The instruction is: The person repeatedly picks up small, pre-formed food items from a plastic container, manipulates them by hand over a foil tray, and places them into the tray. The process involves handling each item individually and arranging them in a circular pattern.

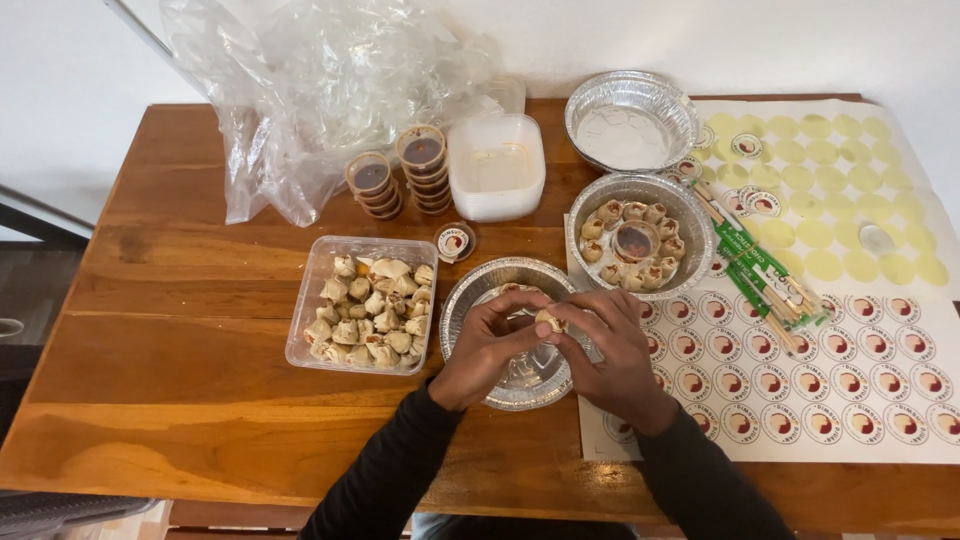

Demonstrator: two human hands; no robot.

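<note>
A dumpling point(548, 320) was pinched between the fingertips of the left hand point(487, 345) and the right hand point(612, 345), both closed on it, directly above the near foil tray point(462, 300); a clear plastic tub point(312, 290) just to the left was filled with dumplings; a second foil tray point(700, 215) beyond was ringed with dumplings around a sauce cup point(636, 240); an empty foil tray point(632, 122) was set farther back; bare wooden table point(180, 330) was left open toward the left edge.

Dumpling tub point(368, 303) lies left of the foil pan point(508, 335); filled pan point(640, 235) behind, sticker sheet point(800, 380) right.
</note>
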